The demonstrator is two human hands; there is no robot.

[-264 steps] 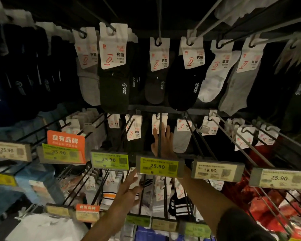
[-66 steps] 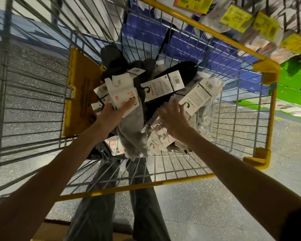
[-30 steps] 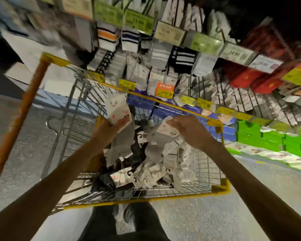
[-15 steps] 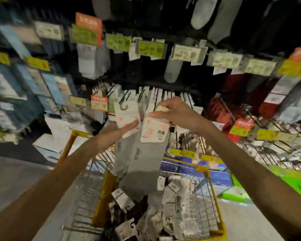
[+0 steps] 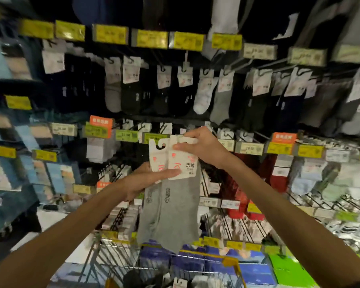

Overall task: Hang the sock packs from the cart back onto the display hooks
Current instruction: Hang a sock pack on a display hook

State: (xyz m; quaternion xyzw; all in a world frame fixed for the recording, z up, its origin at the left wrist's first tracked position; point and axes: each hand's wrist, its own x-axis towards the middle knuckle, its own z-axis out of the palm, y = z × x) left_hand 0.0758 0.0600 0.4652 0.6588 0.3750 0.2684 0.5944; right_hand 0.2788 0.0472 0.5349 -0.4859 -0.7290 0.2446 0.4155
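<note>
Pinching two grey sock packs point(image 5: 170, 204) by their cards point(image 5: 181, 163) — left hand point(image 5: 141, 179) in a low grip, right hand point(image 5: 204, 148) up top.

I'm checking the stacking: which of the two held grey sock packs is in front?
The pack with black characters on its card, pinched by the right hand; it overlaps the other pack.
</note>
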